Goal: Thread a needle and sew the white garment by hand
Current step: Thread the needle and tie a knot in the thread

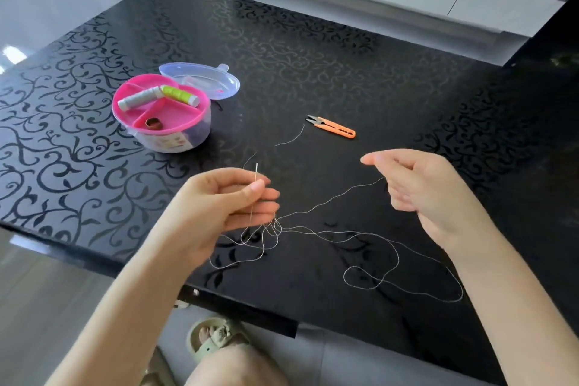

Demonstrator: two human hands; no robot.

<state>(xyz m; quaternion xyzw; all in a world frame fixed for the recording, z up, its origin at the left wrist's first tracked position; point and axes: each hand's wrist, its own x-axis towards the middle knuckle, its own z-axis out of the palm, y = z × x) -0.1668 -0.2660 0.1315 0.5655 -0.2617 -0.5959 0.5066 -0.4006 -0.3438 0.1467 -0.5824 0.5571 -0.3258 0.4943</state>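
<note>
The left hand point(232, 200) pinches the needle point(256, 172) upright between thumb and fingertips, just above the near part of the black patterned bench point(344, 56). The thread point(333, 196) hangs tangled below that hand, lies in loose loops on the bench and rises to the curled fingers of the right hand point(416, 185), which grip it. Farther back lie orange snips point(332, 127) and, to the left, a pink sewing box point(161, 122) with two spools point(139, 98).
</note>
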